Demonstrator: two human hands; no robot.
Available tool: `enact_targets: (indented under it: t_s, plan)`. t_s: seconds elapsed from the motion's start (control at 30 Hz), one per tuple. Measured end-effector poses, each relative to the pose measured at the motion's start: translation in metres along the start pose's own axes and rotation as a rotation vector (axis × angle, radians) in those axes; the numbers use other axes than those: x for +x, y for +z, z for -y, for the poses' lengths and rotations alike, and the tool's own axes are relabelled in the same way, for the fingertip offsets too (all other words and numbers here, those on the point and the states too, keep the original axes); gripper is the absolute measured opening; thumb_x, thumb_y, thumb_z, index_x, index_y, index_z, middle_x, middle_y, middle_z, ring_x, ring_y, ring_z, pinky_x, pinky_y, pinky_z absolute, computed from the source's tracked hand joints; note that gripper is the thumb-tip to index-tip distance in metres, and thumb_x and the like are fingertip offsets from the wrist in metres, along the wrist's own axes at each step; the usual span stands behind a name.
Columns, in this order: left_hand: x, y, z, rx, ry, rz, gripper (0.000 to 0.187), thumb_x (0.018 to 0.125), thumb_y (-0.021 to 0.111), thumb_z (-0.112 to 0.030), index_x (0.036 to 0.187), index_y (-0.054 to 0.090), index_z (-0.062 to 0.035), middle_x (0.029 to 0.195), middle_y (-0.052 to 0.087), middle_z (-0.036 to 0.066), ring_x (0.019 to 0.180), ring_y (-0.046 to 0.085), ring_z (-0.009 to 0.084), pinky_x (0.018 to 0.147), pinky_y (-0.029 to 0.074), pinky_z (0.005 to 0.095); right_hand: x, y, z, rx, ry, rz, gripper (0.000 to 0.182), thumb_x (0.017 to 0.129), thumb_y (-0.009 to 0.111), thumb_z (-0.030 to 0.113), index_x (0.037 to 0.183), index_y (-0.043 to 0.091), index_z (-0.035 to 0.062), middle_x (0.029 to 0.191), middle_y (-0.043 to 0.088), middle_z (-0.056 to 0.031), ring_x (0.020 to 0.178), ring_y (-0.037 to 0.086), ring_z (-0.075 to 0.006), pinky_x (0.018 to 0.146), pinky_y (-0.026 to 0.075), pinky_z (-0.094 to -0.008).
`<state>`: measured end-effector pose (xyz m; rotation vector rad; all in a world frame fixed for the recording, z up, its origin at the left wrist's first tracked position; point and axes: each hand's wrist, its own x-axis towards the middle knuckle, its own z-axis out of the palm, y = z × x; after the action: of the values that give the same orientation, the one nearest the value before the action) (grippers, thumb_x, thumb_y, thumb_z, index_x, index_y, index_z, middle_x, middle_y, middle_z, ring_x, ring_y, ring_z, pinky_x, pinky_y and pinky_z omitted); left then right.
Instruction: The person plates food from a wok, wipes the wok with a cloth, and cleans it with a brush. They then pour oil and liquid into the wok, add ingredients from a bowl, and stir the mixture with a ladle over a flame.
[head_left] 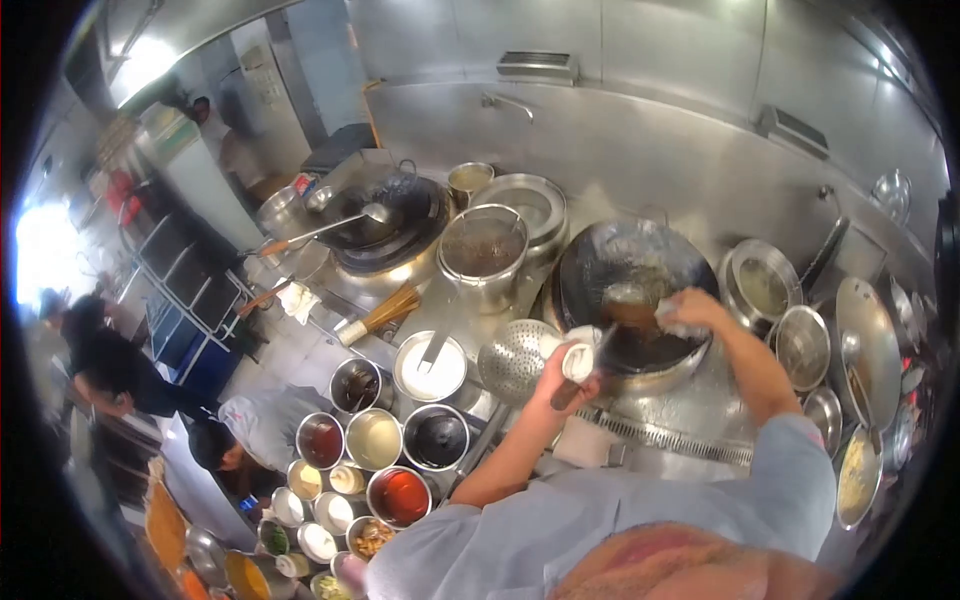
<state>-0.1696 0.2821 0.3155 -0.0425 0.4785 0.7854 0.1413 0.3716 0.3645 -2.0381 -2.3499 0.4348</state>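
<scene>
My left hand (572,382) is closed around the wooden handle (565,396) of a long metal utensil, with a bunched white cloth (578,362) in the same grip. The utensil's shaft reaches up toward the wok (640,245); I cannot make out its head. Brown liquid (632,335) lies in the wok, which sits on the stove. My right hand (697,312) is over the wok's right side, closed on a pale, crumpled cloth-like thing (678,315) that is blurred. Beside my left hand is a perforated metal strainer (515,362).
A second wok (385,205) with a ladle (330,228) across it stands at the left. A bucket of dark liquid (484,250) is between the woks. Several seasoning pots (400,495) crowd the lower left. Metal bowls (803,350) line the right. Co-workers (245,425) are at the far left.
</scene>
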Motion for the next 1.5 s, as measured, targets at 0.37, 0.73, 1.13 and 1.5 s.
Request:
enact_targets:
  t_s: [0.37,0.73,1.13,1.5]
  plan:
    - [0.015,-0.013,-0.016,0.206,0.082,-0.064,0.033,0.091,0.044,-0.041,0.086,0.056,-0.0104,0.060,0.054,0.006,0.050,0.055,0.0208,0.042,0.043,0.0309,0.003,0.006,0.002,0.019,-0.055,-0.303,0.046,0.077,0.060,0.045,0.101,0.067,0.0070,0.101,0.065,-0.0190,0.097,0.061,-0.0336,0.086,0.048,-0.0417]
    - [0.008,0.004,-0.010,0.436,0.084,-0.105,0.027,0.087,0.055,-0.036,0.093,0.055,-0.0094,0.066,0.059,0.004,0.058,0.061,0.0173,0.043,0.049,0.0286,-0.009,-0.016,0.032,-0.173,0.238,-0.203,0.034,0.072,0.063,0.035,0.091,0.069,0.0075,0.089,0.068,-0.0153,0.088,0.066,-0.0288,0.076,0.052,-0.0406]
    - [0.006,0.031,-0.028,0.656,0.035,-0.210,0.022,0.087,0.055,-0.032,0.086,0.056,-0.0100,0.068,0.057,0.004,0.056,0.057,0.0152,0.045,0.047,0.0272,-0.035,-0.036,-0.009,-0.110,0.298,-0.142,0.038,0.076,0.061,0.032,0.104,0.065,0.0062,0.092,0.067,-0.0177,0.087,0.065,-0.0333,0.080,0.051,-0.0404]
    - [0.035,0.021,-0.021,0.402,0.080,-0.046,0.028,0.087,0.053,-0.036,0.084,0.056,-0.0080,0.064,0.059,0.011,0.045,0.053,0.0185,0.042,0.046,0.0281,-0.059,0.019,0.044,0.009,0.099,-0.066,0.048,0.071,0.065,0.030,0.116,0.062,0.0155,0.094,0.066,-0.0168,0.091,0.063,-0.0326,0.082,0.050,-0.0415]
